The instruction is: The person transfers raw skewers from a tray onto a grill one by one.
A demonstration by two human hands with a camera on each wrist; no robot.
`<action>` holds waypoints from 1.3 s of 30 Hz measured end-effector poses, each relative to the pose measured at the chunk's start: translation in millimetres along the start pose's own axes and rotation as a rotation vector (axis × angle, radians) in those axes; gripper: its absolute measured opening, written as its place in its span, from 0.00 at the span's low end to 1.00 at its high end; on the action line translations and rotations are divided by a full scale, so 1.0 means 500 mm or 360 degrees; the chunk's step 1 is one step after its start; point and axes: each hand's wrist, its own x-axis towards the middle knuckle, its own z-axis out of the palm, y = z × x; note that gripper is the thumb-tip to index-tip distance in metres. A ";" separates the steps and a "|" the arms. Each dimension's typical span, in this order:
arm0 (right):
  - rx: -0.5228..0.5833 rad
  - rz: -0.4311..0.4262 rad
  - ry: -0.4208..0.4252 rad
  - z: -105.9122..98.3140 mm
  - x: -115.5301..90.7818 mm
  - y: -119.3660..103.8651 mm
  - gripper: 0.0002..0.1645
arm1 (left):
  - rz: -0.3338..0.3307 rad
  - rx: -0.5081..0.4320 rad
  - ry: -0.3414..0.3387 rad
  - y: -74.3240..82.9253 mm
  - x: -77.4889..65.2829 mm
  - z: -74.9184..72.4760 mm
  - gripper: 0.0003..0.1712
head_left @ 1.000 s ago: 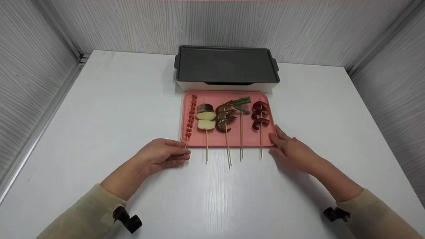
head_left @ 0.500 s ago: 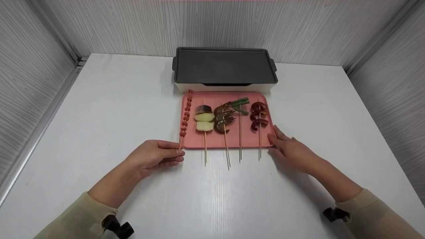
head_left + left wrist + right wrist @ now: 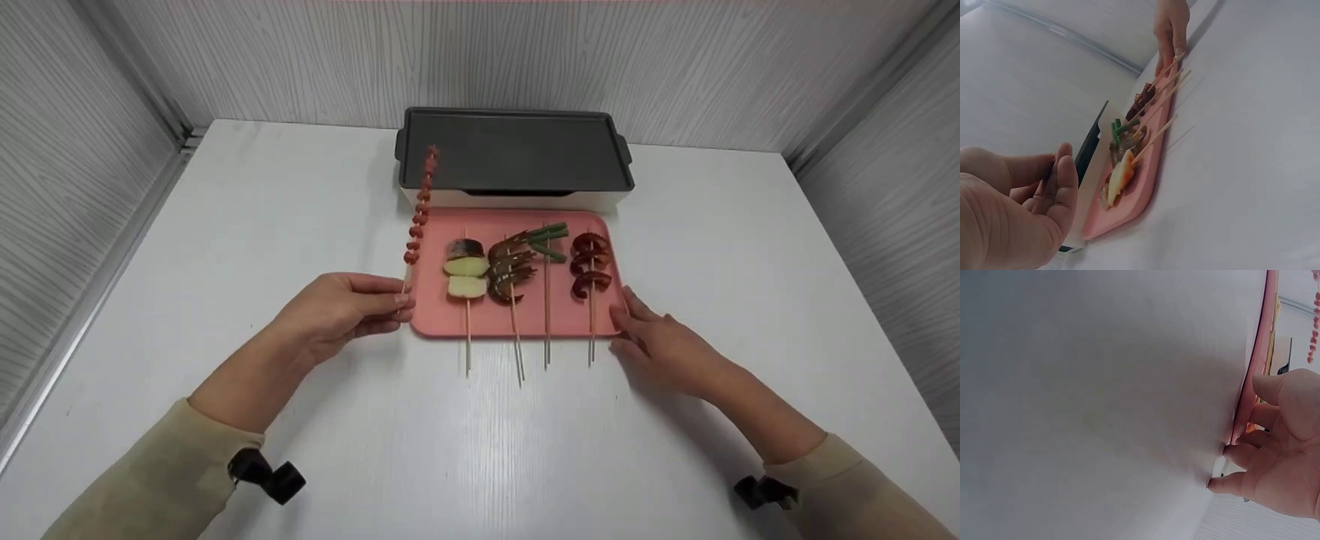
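Observation:
My left hand (image 3: 345,309) pinches the stick of a skewer threaded with small red meat pieces (image 3: 421,210). The skewer is raised and slants forward, its tip overlapping the dark griddle plate in the head view. Its stick is hidden behind the fingers in the left wrist view. My right hand (image 3: 670,346) holds the front right corner of the pink tray (image 3: 442,324), thumb at the front edge and fingers along the side. On the tray lie skewers of fish and potato pieces (image 3: 466,267), shrimp (image 3: 511,266), green stalks (image 3: 551,232) and octopus tentacles (image 3: 590,264).
Right behind the tray stands an electric griddle with a flat dark plate (image 3: 517,150) and a white base (image 3: 517,199). The stick ends overhang the tray's front edge above the white table (image 3: 480,450). Pale wood-grain panels (image 3: 300,60) enclose the back and sides.
My left hand has lifted the red-meat skewer off the left side of the tray and moved it up and forward. The right hand stays at the tray's corner.

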 end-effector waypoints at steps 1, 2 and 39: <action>-0.0001 -0.0001 0.0000 0.000 0.000 0.000 0.39 | 0.0010 0.0001 0.0011 0.011 0.007 -0.001 0.27; -0.0001 -0.0002 0.0000 0.001 0.000 0.000 0.39 | 0.0016 0.0003 0.0028 0.021 0.015 -0.002 0.26; 0.0027 -0.0050 0.0046 0.000 -0.004 0.003 0.38 | 0.0060 -0.0229 0.0301 0.096 0.251 -0.017 0.23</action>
